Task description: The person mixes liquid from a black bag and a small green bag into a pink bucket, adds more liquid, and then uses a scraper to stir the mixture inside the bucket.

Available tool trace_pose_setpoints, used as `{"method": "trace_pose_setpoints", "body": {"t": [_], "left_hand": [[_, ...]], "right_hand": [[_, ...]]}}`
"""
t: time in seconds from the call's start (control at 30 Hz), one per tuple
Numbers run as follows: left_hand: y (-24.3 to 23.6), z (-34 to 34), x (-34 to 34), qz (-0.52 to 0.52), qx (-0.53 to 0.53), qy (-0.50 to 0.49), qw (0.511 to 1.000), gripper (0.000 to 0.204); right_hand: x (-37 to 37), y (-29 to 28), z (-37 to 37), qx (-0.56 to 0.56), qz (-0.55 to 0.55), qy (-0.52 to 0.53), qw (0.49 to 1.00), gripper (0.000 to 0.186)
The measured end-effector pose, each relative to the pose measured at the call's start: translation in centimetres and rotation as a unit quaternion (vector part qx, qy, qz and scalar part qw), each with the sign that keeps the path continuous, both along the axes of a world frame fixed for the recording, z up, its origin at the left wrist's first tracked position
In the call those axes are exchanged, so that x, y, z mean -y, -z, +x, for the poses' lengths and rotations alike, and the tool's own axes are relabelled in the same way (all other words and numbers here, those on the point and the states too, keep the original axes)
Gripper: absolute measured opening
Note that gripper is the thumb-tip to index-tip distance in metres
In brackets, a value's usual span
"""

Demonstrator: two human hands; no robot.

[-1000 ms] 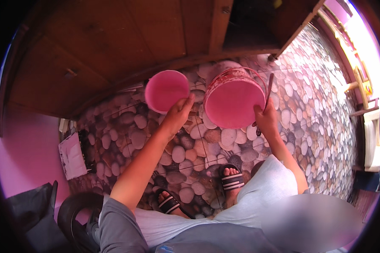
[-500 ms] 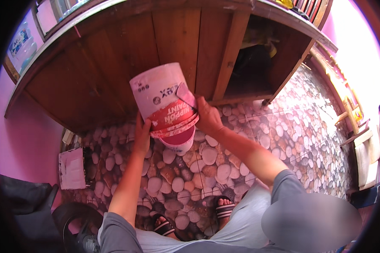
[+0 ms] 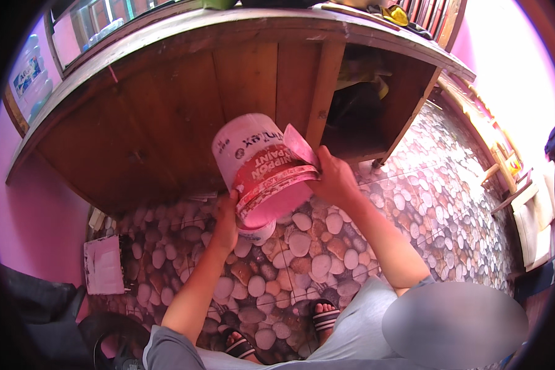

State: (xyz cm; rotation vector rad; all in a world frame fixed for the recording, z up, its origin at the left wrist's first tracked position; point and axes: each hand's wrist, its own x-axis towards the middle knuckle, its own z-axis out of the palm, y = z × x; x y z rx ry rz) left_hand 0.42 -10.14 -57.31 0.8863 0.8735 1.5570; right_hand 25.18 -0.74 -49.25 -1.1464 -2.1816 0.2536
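Note:
Both hands hold a white paint bucket (image 3: 248, 151) with a red band, tipped over so its mouth faces down and toward me. Pink paint coats the inside. My left hand (image 3: 227, 223) is closed on the left side of the rim. At the right of the rim my right hand (image 3: 335, 177) grips the bucket, together with a thin flat pink piece (image 3: 300, 145) that looks like a scraper blade; its handle is hidden. Below the bucket a smaller white pail (image 3: 260, 234) stands on the floor, mostly covered from view.
A wooden counter (image 3: 185, 117) with an open compartment on its right stands ahead. A paint-smeared pink tray or panel (image 3: 103, 265) lies at the left on the pebble-patterned floor (image 3: 277, 277). Dark bags or cloth (image 3: 40, 308) are at lower left, bamboo furniture (image 3: 493, 148) at right.
The bucket has moved right and turned, so more of its pink inside shows. It now hides more of the smaller pail. The flat pink piece sticks up farther from the bucket's side.

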Motion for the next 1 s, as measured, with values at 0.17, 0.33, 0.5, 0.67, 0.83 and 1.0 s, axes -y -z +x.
{"method": "trace_pose_setpoints", "body": {"t": [0.17,0.33,0.5,0.67,0.83,1.0], "left_hand": [[-1.5,3.9,1.7,-0.243,-0.064,0.204,0.946,0.065],[1.1,7.1,1.7,-0.196,-0.190,0.156,0.949,0.061],[6.2,8.6,3.3,-0.100,-0.386,0.120,0.909,0.056],[14.4,8.1,4.1,-0.051,-0.502,0.032,0.863,0.045],[18.0,6.1,4.7,-0.129,-0.430,-0.001,0.894,0.040],[15.4,7.1,4.9,-0.131,-0.441,0.055,0.886,0.041]], "right_hand": [[2.3,-8.1,4.0,0.101,-0.099,0.021,0.990,0.036],[0.8,-3.4,7.6,0.257,-0.194,-0.016,0.947,0.039],[-0.5,6.6,7.9,0.353,-0.300,-0.085,0.882,0.054],[-2.2,15.1,9.4,0.307,-0.329,-0.141,0.882,0.057],[-3.4,14.1,11.0,0.229,-0.304,-0.084,0.921,0.057],[-0.2,10.5,8.4,-0.149,-0.380,-0.021,0.913,0.030]]}}
